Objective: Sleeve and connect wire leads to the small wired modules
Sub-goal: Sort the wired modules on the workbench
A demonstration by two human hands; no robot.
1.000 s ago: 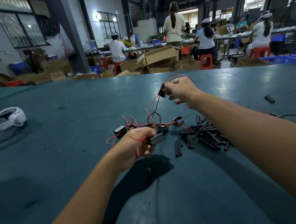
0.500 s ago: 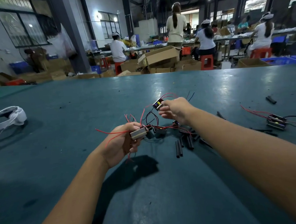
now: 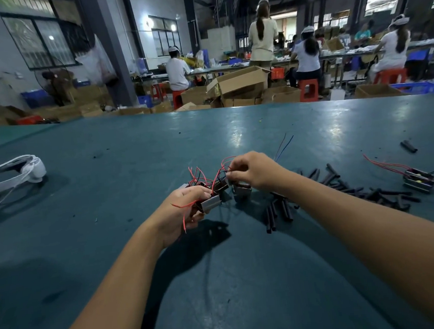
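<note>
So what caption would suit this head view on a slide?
Left hand holds a module, right hand pinches its wires, sleeves beside.

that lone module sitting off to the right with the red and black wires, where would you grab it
Probably by the long metal sides of the lone module, thumb and finger pinching across its narrow width from above. It lies flat on the table, apart from the sleeve pieces. Its red leads trail left and its black leads run right, so both long sides look free.
</note>
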